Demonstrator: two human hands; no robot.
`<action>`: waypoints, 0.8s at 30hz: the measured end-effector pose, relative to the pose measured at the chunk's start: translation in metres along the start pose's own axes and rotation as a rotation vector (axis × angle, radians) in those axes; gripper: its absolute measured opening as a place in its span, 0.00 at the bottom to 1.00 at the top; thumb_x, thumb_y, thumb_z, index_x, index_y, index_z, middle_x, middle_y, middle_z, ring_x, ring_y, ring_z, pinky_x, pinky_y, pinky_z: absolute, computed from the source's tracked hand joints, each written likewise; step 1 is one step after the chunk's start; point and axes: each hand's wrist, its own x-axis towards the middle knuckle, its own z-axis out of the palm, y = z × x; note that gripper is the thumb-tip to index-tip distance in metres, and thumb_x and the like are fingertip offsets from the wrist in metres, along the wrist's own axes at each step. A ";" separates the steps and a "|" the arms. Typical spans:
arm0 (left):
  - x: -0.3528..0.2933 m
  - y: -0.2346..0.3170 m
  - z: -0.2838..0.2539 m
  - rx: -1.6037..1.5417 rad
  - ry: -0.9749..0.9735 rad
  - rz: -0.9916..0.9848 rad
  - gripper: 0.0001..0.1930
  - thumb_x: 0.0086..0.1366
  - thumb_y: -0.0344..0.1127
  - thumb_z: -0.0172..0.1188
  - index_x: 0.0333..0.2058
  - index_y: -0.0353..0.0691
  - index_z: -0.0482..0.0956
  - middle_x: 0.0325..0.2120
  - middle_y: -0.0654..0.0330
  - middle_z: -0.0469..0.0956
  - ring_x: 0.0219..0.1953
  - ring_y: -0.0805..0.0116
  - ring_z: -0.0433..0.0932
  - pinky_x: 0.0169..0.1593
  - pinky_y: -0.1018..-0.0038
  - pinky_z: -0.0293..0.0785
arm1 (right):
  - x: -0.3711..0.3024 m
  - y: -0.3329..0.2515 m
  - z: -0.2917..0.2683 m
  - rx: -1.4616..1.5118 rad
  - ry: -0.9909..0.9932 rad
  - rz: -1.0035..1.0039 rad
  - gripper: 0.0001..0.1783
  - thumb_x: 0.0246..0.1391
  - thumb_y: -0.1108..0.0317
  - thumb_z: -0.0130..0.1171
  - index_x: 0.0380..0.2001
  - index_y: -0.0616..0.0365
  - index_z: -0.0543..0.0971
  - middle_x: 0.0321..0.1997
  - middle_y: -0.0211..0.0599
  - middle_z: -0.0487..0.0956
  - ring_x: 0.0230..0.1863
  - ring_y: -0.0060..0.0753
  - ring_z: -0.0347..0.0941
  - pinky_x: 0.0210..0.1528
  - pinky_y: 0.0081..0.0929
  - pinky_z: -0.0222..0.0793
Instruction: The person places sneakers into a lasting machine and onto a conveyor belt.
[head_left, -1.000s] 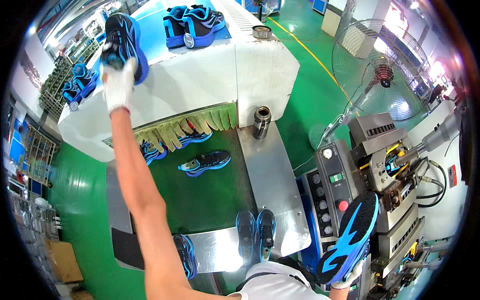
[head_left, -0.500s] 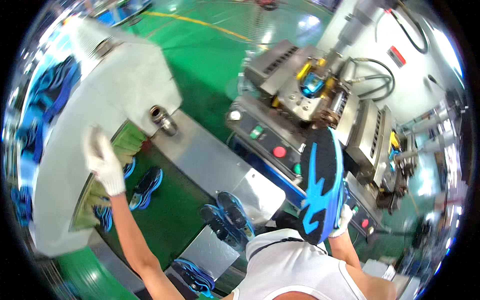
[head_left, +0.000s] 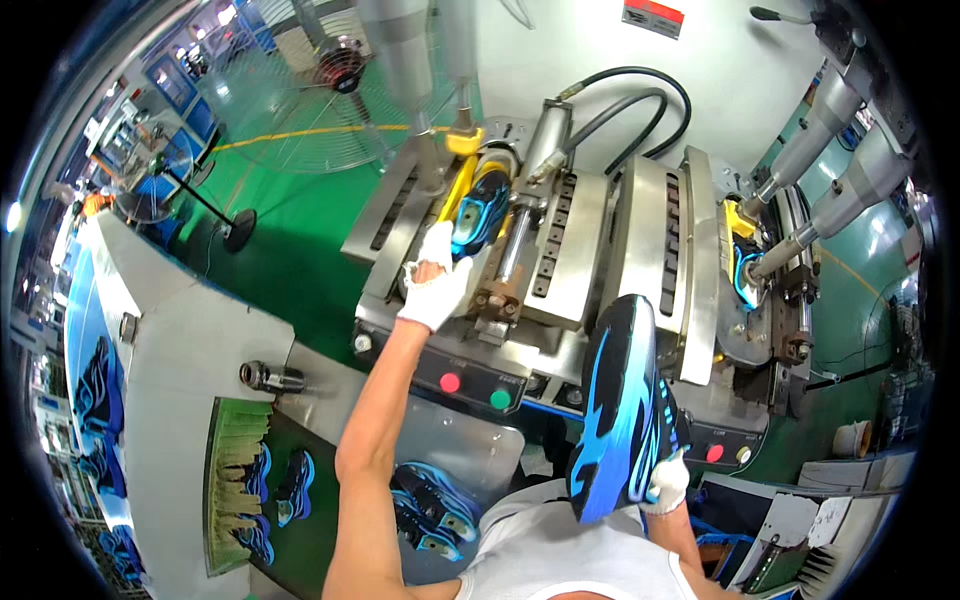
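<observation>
Leftmost, we see black-and-blue shoes [head_left: 98, 390] on a blue surface beside a bulky white metal housing [head_left: 180, 390]. A green bristly fringe [head_left: 228, 480] hangs across its opening, with two shoes partly under it and a single black-and-blue shoe [head_left: 296, 488] lying on the dark green belt just beyond. A shiny dark metal flask [head_left: 272, 378] sits near the housing's edge. Further right, a pair of black shoes with blue trim [head_left: 435, 500] rests side by side on the flat steel plate [head_left: 490, 445]. Above them, our left hand in a white knitted glove [head_left: 437, 290] reaches to the near end of a black shoe with bright blue edging [head_left: 485, 205], which sits in the steel press between yellow parts; we cannot tell whether the fingers are closed on it. Past the round red button [head_left: 450, 382] and green button [head_left: 500, 399], a large blue-and-black sports shoe [head_left: 615, 400] stands on end in the air, sole turned left, with our white-gloved right hand [head_left: 668, 482] clamped on its lower right side. Beyond, another blue-edged shoe [head_left: 743, 278] sits in the right-hand press station.
</observation>
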 end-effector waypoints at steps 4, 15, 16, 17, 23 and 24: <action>0.093 -0.006 0.065 0.162 -0.064 -0.233 0.52 0.59 0.51 0.69 0.74 0.38 0.50 0.66 0.39 0.65 0.68 0.43 0.66 0.69 0.57 0.62 | -0.014 -0.028 0.030 -0.062 0.244 0.020 0.44 0.45 0.85 0.57 0.69 0.57 0.61 0.37 0.42 0.80 0.20 0.25 0.72 0.23 0.23 0.72; 0.121 0.052 -0.053 0.168 -0.024 -0.308 0.40 0.52 0.52 0.71 0.60 0.41 0.69 0.51 0.40 0.80 0.55 0.42 0.78 0.60 0.54 0.72 | 0.032 -0.052 0.098 -0.342 0.314 0.225 0.25 0.48 0.79 0.67 0.52 0.62 0.76 0.29 0.32 0.79 0.23 0.20 0.73 0.24 0.21 0.70; 0.099 0.062 -0.074 0.134 0.086 -0.308 0.39 0.51 0.48 0.75 0.59 0.39 0.71 0.51 0.45 0.81 0.53 0.51 0.81 0.58 0.61 0.74 | 0.047 -0.051 0.111 -0.423 0.302 0.269 0.23 0.48 0.79 0.68 0.50 0.63 0.78 0.29 0.31 0.79 0.23 0.20 0.73 0.25 0.21 0.70; 0.070 0.056 -0.093 -0.017 0.190 -0.200 0.38 0.51 0.43 0.77 0.59 0.36 0.72 0.50 0.46 0.81 0.52 0.55 0.81 0.57 0.63 0.75 | 0.066 -0.050 0.128 -0.486 0.268 0.303 0.22 0.48 0.78 0.69 0.49 0.63 0.79 0.28 0.31 0.79 0.24 0.19 0.73 0.25 0.20 0.69; -0.136 0.057 -0.179 -0.296 0.424 -0.477 0.38 0.50 0.29 0.78 0.60 0.36 0.71 0.49 0.49 0.79 0.50 0.62 0.80 0.56 0.65 0.77 | 0.239 -0.008 0.352 -0.332 -0.052 0.133 0.14 0.60 0.73 0.65 0.48 0.64 0.79 0.43 0.39 0.85 0.41 0.32 0.84 0.44 0.33 0.84; -0.166 0.060 -0.189 -0.170 0.411 -0.520 0.38 0.49 0.30 0.77 0.59 0.36 0.71 0.50 0.49 0.78 0.51 0.62 0.79 0.57 0.65 0.76 | 0.286 0.010 0.355 -0.132 -0.206 0.202 0.15 0.62 0.73 0.63 0.51 0.62 0.78 0.47 0.41 0.85 0.44 0.35 0.84 0.47 0.38 0.85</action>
